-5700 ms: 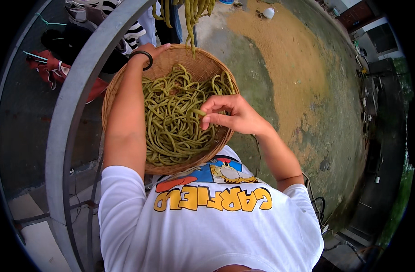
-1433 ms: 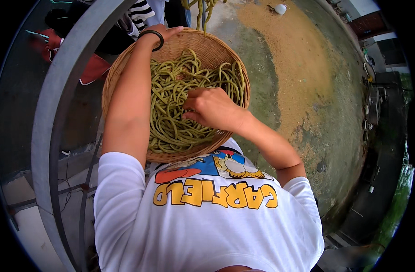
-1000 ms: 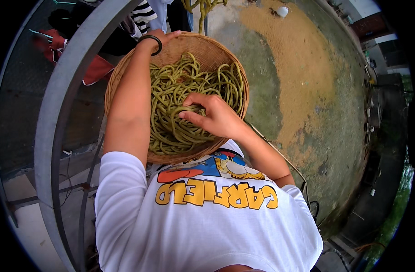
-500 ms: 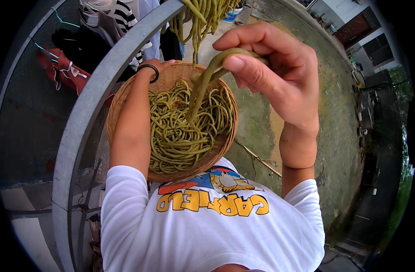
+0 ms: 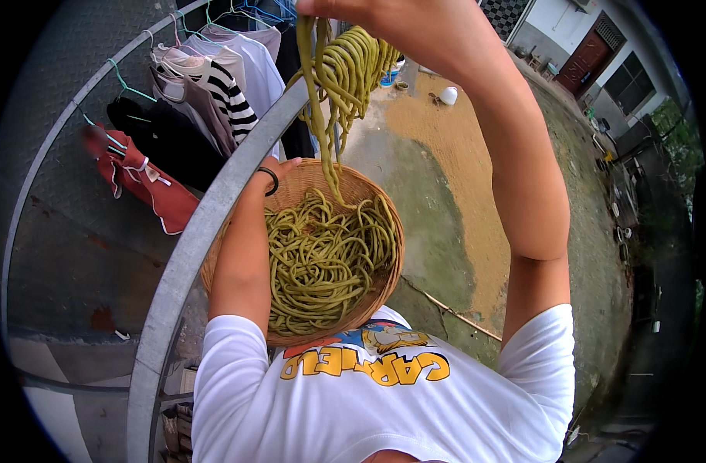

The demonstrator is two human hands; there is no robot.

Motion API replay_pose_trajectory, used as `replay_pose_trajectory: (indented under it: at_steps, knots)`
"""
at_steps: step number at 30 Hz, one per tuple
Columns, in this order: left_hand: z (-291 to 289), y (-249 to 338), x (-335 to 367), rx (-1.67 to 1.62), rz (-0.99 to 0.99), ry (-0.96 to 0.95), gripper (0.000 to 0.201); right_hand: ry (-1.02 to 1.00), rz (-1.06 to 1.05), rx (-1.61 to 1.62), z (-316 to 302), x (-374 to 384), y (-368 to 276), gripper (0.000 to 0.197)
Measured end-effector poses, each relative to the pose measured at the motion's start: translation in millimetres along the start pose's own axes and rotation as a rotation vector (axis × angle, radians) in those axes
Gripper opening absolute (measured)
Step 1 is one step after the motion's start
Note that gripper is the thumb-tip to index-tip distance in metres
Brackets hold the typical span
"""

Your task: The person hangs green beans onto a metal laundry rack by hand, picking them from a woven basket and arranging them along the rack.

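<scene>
Near the top edge my right hand (image 5: 384, 17) is closed on some long green beans (image 5: 313, 100), partly cut off by the frame. The beans hang down beside the grey metal rail, their lower ends reaching over the basket. More long beans (image 5: 357, 65) are draped in a bunch over that rail (image 5: 202, 216). My left hand (image 5: 278, 176), with a dark band at the wrist, grips the far rim of a round woven basket (image 5: 393, 231) held against my body. A tangled heap of long beans (image 5: 322, 266) lies inside it. Part of the left hand's grip is hidden.
Clothes on hangers (image 5: 221, 85), including a red garment (image 5: 148, 181), hang along a curved rail at the left. Tan grains (image 5: 476, 201) are spread over the concrete yard at the right. A thin stick (image 5: 453, 311) lies there. A building with a red door (image 5: 592, 58) stands far right.
My right hand has risen and moved left to the rail with the beans, which now hang down. The view has shifted, showing more of the rail and clothes. The left hand still holds the basket.
</scene>
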State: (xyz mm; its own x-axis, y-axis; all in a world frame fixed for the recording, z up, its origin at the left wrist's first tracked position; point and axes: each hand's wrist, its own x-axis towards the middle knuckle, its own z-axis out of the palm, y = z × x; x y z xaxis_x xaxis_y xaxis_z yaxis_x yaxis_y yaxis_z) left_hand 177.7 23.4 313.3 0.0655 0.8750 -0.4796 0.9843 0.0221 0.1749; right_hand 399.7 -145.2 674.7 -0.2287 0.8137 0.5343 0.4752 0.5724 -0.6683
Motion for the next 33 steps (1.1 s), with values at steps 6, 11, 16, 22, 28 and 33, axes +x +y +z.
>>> replay_pose_trajectory:
  at_steps: [6, 11, 16, 22, 28, 33]
  knots:
    - [30, -22, 41, 0.111, 0.054, 0.177, 0.085, -0.203, -0.082, -0.551, 50, 61, 25, 0.020]
    - [28, -24, 32, 0.107, 0.071, 0.223, 0.081, -0.535, -0.097, -0.687, 82, 85, 52, 0.030]
    - [-11, -1, -25, 0.011, 0.198, 0.100, 0.076, -0.632, -0.103, -0.550, 78, 77, 62, 0.037]
    - [-15, -5, -27, -0.030, 0.112, -0.067, 0.077, -0.482, -0.243, -0.456, 79, 65, 81, 0.049]
    - [-4, -9, -11, -0.006, 0.064, -0.086, 0.078, -0.487, -0.098, -0.209, 67, 66, 89, 0.045]
    - [-2, -11, -7, 0.001, 0.049, -0.094, 0.079, -0.501, -0.142, -0.145, 72, 68, 92, 0.043]
